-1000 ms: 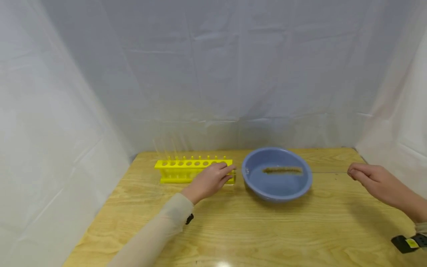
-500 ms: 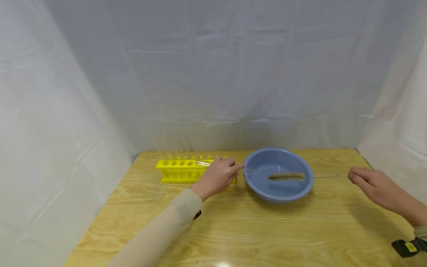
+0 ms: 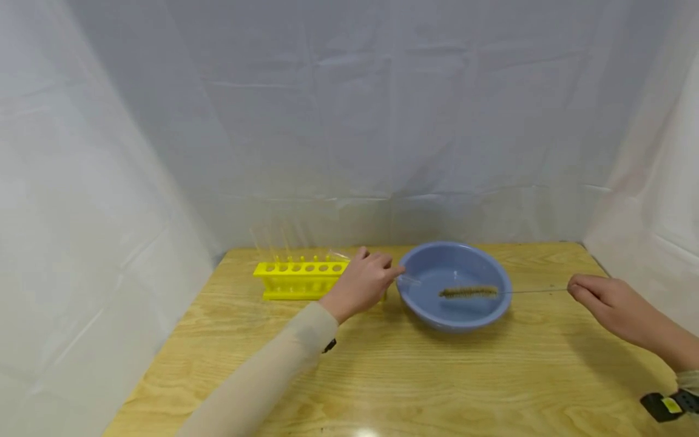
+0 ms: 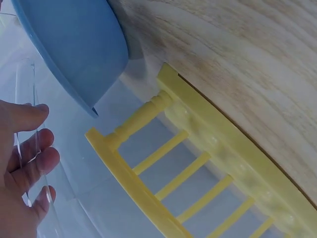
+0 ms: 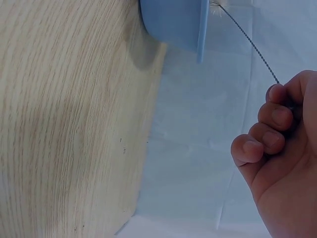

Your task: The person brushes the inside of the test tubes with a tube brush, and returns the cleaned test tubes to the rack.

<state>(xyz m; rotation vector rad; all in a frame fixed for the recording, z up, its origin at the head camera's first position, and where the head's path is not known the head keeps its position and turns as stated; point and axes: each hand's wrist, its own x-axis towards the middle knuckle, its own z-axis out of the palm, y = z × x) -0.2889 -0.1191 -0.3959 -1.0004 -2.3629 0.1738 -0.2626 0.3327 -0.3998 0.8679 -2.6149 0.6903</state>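
My left hand point(image 3: 363, 282) grips a clear glass test tube point(image 4: 25, 84) between thumb and curled fingers, beside the blue basin's left side. One end of the tube reaches over the basin rim point(image 3: 406, 303); the other shows behind the hand, above the yellow test tube rack point(image 3: 289, 290). My right hand point(image 3: 611, 303), out to the right of the basin, holds a test tube brush point(image 3: 468, 292) by its thin twisted wire handle point(image 5: 252, 44). The brown bristle head hangs over the basin, pointing left toward the tube, with a gap between them.
Several clear test tubes point(image 3: 271, 240) stand in the rack's left holes. The rack's right end is partly hidden by my left hand. A wooden table point(image 3: 415, 382) carries everything, with pale sheeting point(image 3: 349, 121) behind and at both sides.
My left hand has moved right with the test tube, bringing its end over the basin; the tube has tilted. The brush has dropped slightly and come a little nearer the front.
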